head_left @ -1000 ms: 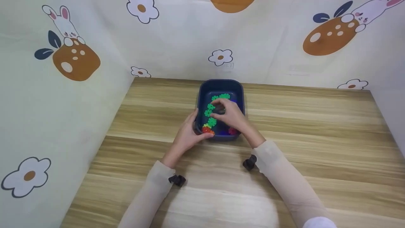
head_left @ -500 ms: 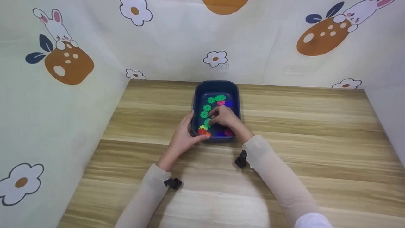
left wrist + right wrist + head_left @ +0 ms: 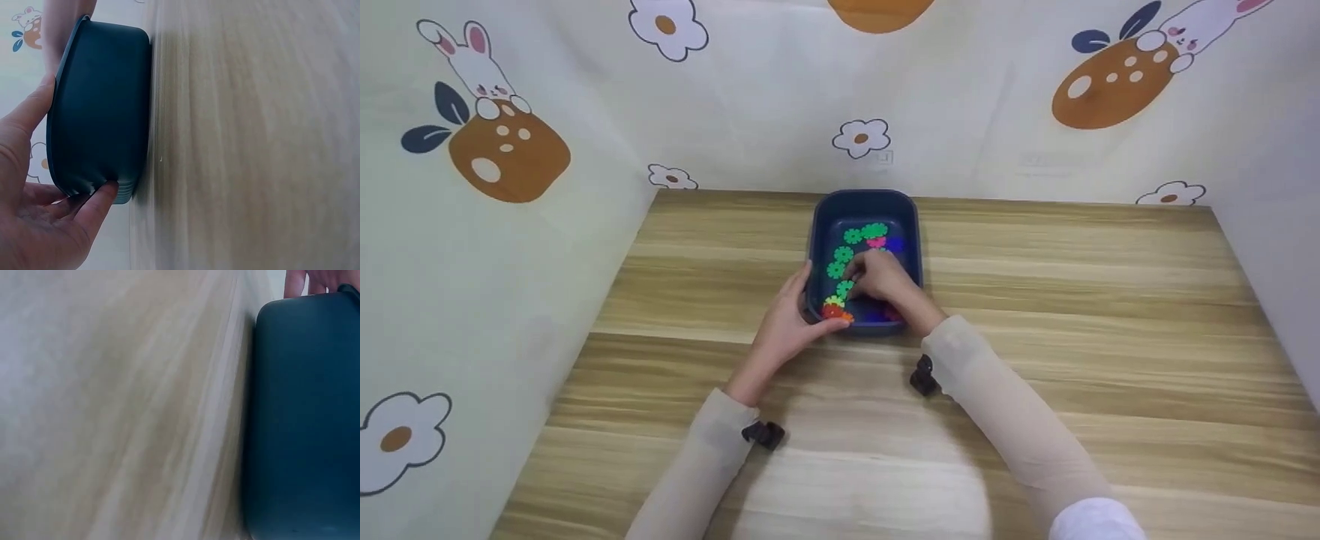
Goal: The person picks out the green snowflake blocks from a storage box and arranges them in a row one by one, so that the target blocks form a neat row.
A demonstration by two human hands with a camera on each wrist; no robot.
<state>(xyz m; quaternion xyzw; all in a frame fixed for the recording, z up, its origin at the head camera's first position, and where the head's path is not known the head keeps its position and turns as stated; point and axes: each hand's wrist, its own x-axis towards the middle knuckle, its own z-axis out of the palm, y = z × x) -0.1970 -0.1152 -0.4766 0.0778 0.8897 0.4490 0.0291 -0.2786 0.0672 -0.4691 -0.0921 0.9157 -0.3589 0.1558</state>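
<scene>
A dark blue rectangular bin (image 3: 866, 196) holds several toothed plastic discs: green discs (image 3: 844, 253), a pink disc (image 3: 877, 242), a blue disc (image 3: 895, 244), and yellow and red discs (image 3: 832, 307) in the near left corner. My left hand (image 3: 787, 322) grips that corner of the bin, thumb at the near rim and fingers along the outer left side; the left wrist view shows this hand (image 3: 42, 219) against the wall. Inside the bin, my right hand (image 3: 883, 277) has bent fingers down beside a green disc (image 3: 846, 288). Whether its fingertips pinch anything is hidden.
The bin stands on a wood-grain table (image 3: 1072, 300), close to its back edge. Behind and to the left hangs a pale cloth (image 3: 750, 97) printed with rabbits, oranges and flowers. Each sleeve carries a small black camera (image 3: 765, 433) at the wrist.
My right hand has lowered into the bin, its fingers drawing closer together near the green discs. The left hand keeps its grip on the bin's corner. The whole head view has shifted slightly.
</scene>
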